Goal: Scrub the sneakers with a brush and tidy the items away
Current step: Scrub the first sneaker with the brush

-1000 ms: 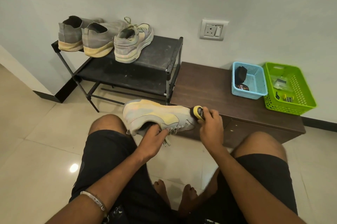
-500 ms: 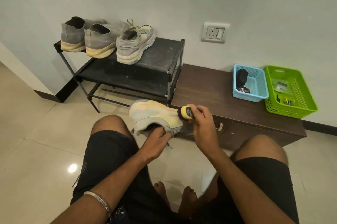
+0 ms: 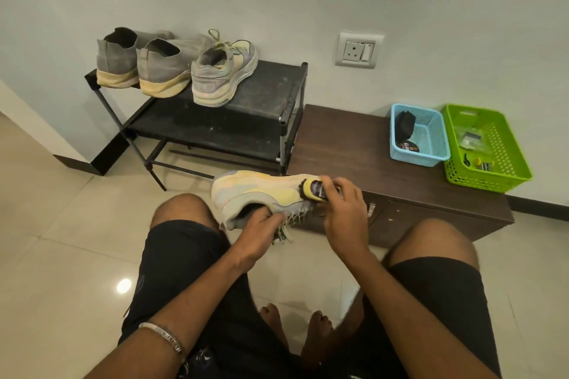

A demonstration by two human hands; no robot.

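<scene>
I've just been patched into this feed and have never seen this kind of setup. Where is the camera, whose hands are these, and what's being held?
There is no machine: a person wears the camera on their head, looking down at their own hands. The left hand grips a pale yellow sneaker at its opening. The right hand holds a yellow-rimmed brush against it. Three more shoes stand on the black rack. On the brown bench sit a blue basket and a green basket.

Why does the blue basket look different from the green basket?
The blue basket is smaller than the green basket and sits nearer the shoe rack. The blue basket holds a dark object; the green basket holds small mixed bits, too small to name. Both are plastic with holed walls, side by side on the brown cabinet.
</scene>
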